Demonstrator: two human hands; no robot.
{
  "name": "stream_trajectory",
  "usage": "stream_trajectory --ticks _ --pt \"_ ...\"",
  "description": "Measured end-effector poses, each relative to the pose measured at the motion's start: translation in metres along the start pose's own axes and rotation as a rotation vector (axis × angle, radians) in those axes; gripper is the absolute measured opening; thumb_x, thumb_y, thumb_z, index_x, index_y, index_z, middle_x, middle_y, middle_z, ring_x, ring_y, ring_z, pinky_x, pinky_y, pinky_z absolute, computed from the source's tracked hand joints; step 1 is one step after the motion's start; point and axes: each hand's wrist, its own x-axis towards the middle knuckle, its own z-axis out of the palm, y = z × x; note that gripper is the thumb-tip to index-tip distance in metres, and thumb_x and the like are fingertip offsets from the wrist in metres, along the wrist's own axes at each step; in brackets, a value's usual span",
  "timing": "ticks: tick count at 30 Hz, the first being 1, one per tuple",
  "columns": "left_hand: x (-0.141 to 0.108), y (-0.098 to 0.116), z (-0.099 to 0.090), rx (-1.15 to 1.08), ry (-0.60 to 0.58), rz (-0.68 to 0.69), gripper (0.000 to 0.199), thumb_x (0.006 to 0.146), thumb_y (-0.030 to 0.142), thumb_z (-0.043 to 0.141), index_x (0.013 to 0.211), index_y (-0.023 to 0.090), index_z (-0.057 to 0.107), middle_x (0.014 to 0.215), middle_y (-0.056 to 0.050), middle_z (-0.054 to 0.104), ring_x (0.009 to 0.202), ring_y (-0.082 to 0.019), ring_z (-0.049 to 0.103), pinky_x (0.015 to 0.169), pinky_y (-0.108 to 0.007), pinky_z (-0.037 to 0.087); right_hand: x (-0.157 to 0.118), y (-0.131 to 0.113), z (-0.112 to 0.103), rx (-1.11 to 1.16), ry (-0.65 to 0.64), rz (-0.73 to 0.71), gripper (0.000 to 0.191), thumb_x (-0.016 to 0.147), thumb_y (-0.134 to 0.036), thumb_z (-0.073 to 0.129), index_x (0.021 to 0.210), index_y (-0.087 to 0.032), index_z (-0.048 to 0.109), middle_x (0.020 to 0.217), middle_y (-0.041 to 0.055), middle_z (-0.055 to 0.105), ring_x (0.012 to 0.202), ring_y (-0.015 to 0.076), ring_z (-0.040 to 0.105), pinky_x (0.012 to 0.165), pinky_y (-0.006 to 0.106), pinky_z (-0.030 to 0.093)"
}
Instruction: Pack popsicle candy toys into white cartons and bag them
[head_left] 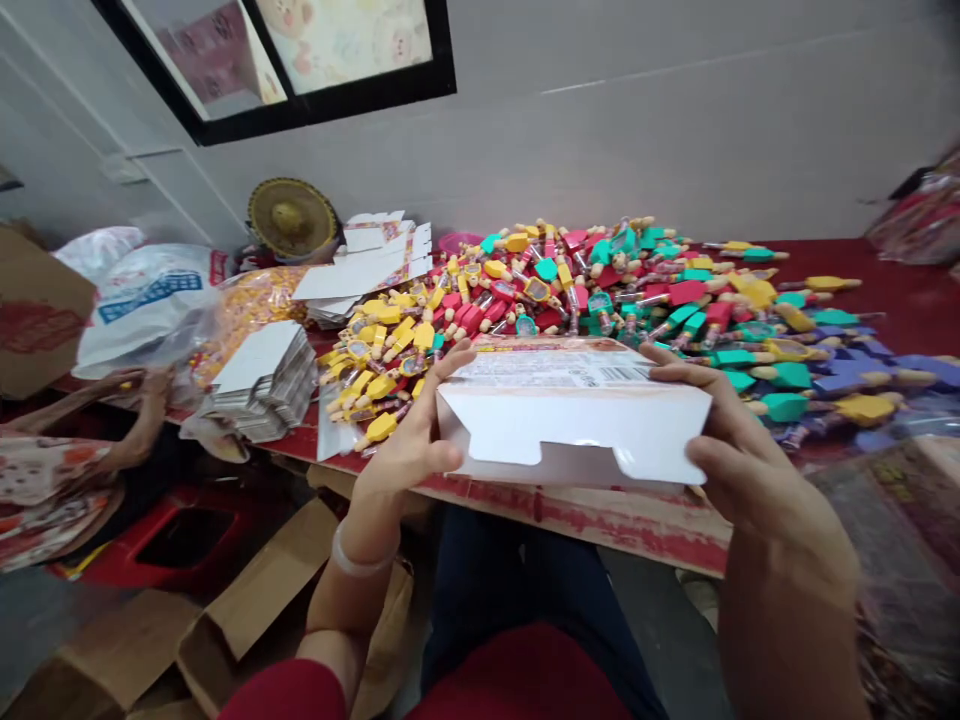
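Note:
A white cardboard box (pixel 577 412) with a printed side and a barcode is held up in front of me, above the table's near edge. Its near side shows a white flap with a cut-out notch. My left hand (pixel 409 440) grips the left end, thumb on the near face and fingers over the top. At the right end, my right hand (pixel 750 460) grips it the same way. Behind the box lies a large heap of small plastic toys (pixel 540 275) in yellow, red, green and purple, each with a pale knob and a clear part. The box's inside is hidden.
Flat white cartons (pixel 375 265) and a stack of folded ones (pixel 262 375) lie left on the red table (pixel 817 255). A co-worker's hands (pixel 142 390) are at the far left by plastic bags (pixel 157 300). Open brown cartons (pixel 262 580) stand on the floor.

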Motion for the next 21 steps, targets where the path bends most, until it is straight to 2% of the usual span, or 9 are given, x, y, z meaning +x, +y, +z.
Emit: stream_trajectory --ticks 2,4,6,9,11,14,21 --pt "0.002 0.003 0.004 0.0 0.007 -0.039 0.073 0.071 0.06 0.084 0.13 0.028 0.056 0.155 -0.014 0.049 0.148 -0.037 0.044 0.12 -0.053 0.04 -0.003 -0.003 0.004 -0.115 0.017 -0.026 0.062 0.075 -0.052 0.084 0.127 -0.031 0.058 0.163 0.0102 0.042 0.151 0.0338 0.04 0.113 0.05 0.046" --pt "0.005 0.007 0.007 0.011 0.064 -0.06 0.06 0.074 0.049 0.084 0.121 0.026 0.055 0.156 -0.014 0.048 0.148 -0.035 0.044 0.119 -0.052 0.039 -0.004 -0.002 0.012 -0.207 0.109 -0.088 0.056 0.077 -0.044 0.083 0.125 -0.03 0.056 0.159 0.0104 0.046 0.15 0.0321 0.041 0.116 0.051 0.043" --pt "0.006 0.008 0.007 -0.018 0.039 -0.074 0.054 0.075 0.047 0.084 0.115 0.026 0.054 0.156 -0.014 0.048 0.147 -0.034 0.045 0.116 -0.051 0.043 -0.006 0.0 0.019 -0.244 0.176 -0.138 0.05 0.081 -0.041 0.08 0.123 -0.029 0.056 0.156 0.0102 0.049 0.148 0.0313 0.043 0.116 0.052 0.042" --pt "0.008 0.005 0.004 -0.113 -0.067 -0.08 0.061 0.069 0.052 0.088 0.114 0.028 0.055 0.155 -0.012 0.049 0.145 -0.036 0.047 0.111 -0.05 0.048 -0.009 -0.001 0.025 -0.28 0.197 -0.169 0.046 0.082 -0.038 0.078 0.122 -0.03 0.056 0.152 0.0097 0.052 0.147 0.0318 0.045 0.116 0.054 0.043" --pt "0.01 0.003 0.006 -0.102 -0.017 -0.071 0.064 0.066 0.05 0.09 0.114 0.029 0.054 0.154 -0.012 0.051 0.145 -0.035 0.047 0.115 -0.051 0.044 -0.009 -0.003 0.027 -0.309 0.223 -0.192 0.045 0.083 -0.037 0.077 0.121 -0.03 0.055 0.151 0.0094 0.053 0.147 0.0318 0.045 0.117 0.055 0.041" --pt "0.013 0.004 0.016 -0.043 0.119 -0.044 0.058 0.07 0.045 0.09 0.112 0.028 0.053 0.149 -0.011 0.055 0.144 -0.031 0.048 0.12 -0.051 0.038 -0.006 -0.003 0.032 -0.331 0.285 -0.227 0.041 0.086 -0.032 0.073 0.122 -0.029 0.054 0.15 0.0088 0.053 0.146 0.0308 0.045 0.121 0.057 0.037" --pt "0.013 0.001 0.027 -0.01 0.218 0.002 0.053 0.075 0.044 0.087 0.11 0.026 0.052 0.141 -0.009 0.058 0.137 -0.028 0.054 0.117 -0.05 0.041 0.003 0.002 0.037 -0.371 0.328 -0.289 0.037 0.088 -0.028 0.07 0.121 -0.029 0.053 0.148 0.009 0.055 0.144 0.0297 0.048 0.123 0.059 0.035"
